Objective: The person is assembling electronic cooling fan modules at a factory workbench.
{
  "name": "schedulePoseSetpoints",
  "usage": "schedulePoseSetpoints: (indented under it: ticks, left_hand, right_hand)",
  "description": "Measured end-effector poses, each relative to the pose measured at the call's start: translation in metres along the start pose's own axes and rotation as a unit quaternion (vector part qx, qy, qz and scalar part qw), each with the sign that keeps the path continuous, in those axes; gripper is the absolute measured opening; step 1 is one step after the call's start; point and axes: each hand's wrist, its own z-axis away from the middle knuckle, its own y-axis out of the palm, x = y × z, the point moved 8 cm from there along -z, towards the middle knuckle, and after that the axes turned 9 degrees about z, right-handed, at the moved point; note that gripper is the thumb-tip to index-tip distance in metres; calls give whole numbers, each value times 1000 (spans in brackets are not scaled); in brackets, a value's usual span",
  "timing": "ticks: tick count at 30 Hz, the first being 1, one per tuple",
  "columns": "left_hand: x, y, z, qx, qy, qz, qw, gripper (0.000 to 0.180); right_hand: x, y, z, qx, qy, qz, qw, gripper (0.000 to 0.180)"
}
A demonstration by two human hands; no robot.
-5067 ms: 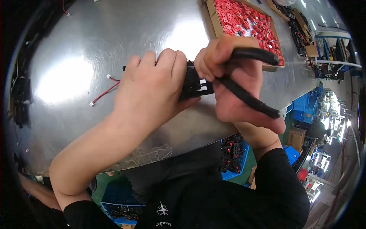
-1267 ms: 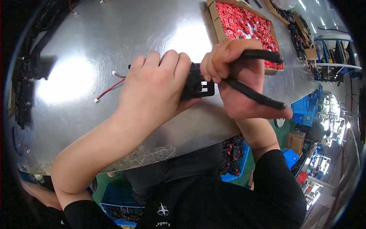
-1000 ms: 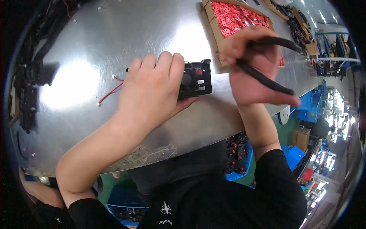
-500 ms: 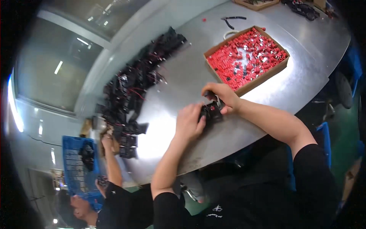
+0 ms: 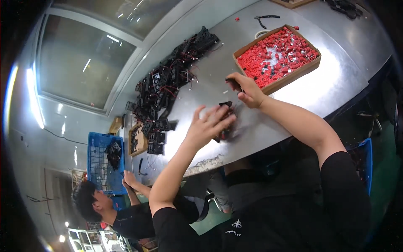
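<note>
My left hand (image 5: 206,129) is over the metal table with its fingers spread and slightly blurred. Beneath and beside those fingers is a black plastic part (image 5: 226,104) with a bit of red, smeared by motion and partly hidden. Farther right, my right hand (image 5: 251,91) is closed around a small dark-handled tool (image 5: 233,84), whose exact kind I cannot make out. It is held just above the tabletop, near the corner of a cardboard tray (image 5: 294,76) full of small red plastic pieces (image 5: 268,56).
A long heap of black plastic parts with wires (image 5: 161,90) lies along the table's far left side. Pliers (image 5: 266,17) rest behind the tray. At left are a small parts box (image 5: 138,140), a blue crate (image 5: 98,157) and a co-worker (image 5: 130,218).
My right hand has moved up and away from the black part with the tool. My left hand has loosened and spread its fingers. The co-worker's hands have shifted back from the parts.
</note>
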Motion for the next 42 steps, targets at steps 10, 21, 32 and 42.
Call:
schedulePoseSetpoints:
  ticks: [10,21,32,42]
  left_hand:
    - [-10,63,69,-82,-491,163,852,77]
    - [11,79,86,-186,-473,219,833,43]
    - [7,83,86,-223,-457,206,836,40]
    - [28,80,57,-144,-362,368,844,46]
  right_hand:
    - [17,2,10,51,3,-1,999,98]
    - [6,19,6,40,-50,14,998,85]
    - [11,19,7,29,-69,44,996,80]
    - [31,22,-3,67,-2,-89,994,105]
